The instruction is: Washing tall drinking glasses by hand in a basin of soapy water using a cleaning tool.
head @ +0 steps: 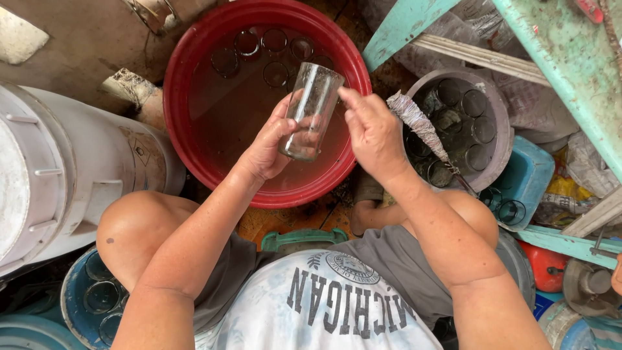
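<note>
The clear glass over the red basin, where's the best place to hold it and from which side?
Probably around the lower body of the clear glass, wrapped from its left side, much as the left hand grips it near the base. It is a straight-sided tumbler, tilted with its rim away over the red basin. That leaves the rim free, where the right hand has its fingertips.
</note>
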